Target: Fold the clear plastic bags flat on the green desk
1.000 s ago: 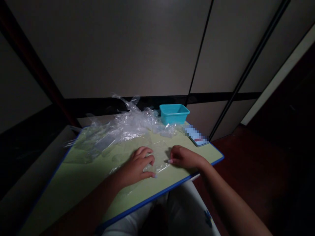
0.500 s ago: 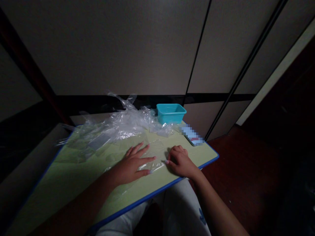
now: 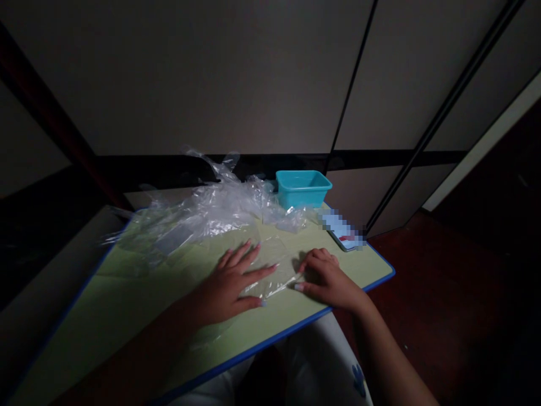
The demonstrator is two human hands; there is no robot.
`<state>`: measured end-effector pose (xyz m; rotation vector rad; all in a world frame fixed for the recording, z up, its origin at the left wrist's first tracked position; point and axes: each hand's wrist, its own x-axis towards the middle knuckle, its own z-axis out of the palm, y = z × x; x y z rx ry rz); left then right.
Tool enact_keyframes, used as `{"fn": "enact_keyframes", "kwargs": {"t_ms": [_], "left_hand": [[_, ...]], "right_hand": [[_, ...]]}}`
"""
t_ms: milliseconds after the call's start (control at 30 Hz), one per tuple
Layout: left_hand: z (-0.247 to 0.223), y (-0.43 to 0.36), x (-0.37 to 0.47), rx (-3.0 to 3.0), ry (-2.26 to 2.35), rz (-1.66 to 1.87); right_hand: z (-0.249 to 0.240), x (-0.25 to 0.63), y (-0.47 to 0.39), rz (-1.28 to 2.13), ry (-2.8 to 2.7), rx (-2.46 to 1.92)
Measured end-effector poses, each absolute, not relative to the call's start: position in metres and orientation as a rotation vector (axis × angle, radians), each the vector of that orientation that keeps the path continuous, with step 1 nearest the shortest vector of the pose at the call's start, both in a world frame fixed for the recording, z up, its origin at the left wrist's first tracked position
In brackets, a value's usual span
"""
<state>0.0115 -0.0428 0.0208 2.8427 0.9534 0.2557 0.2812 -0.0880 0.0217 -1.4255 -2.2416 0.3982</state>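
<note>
My left hand lies flat with its fingers spread, pressing a thin clear plastic film piece onto the tabletop. To its right, my right hand rests with curled fingers at the film's right end. A shiny, straight fold runs from near the left thumb to the right fingertips, which appear closed on the film's edge. Beyond the hands sits a crumpled heap of clear plastic with finger-like ends, resembling disposable gloves. The exact shape of the piece under my left hand is partly hidden.
A turquoise plastic box stands at the table's back right. A phone with a blurred screen lies by the right edge. The pale green table has a blue rim, and cabinet panels rise behind it.
The view has shifted slightly, so the scene sits further right. My right hand has moved a little to the right, and the film between the hands looks flatter, its fold straighter.
</note>
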Motion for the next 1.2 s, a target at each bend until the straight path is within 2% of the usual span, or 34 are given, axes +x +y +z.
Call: {"fn": "enact_keyframes", "kwargs": {"t_ms": [400,600,867,1200], "left_hand": [[0.020,-0.037,0.006,2.775,0.910,0.153],[0.021,-0.032,0.003,2.771,0.895,0.084],[0.012,-0.031,0.003,2.819,1.003,0.233],[0.013,-0.030,0.003,2.772,0.981,0.115]], "right_hand": [[0.015,0.283,-0.072,0.235,-2.197,-1.371],[0.014,0.287,-0.076,0.335,-2.297,-1.243],[0.007,0.281,-0.074,0.252,-2.297,-1.267],[0.013,0.279,-0.075,0.366,-2.258,-1.135]]}}
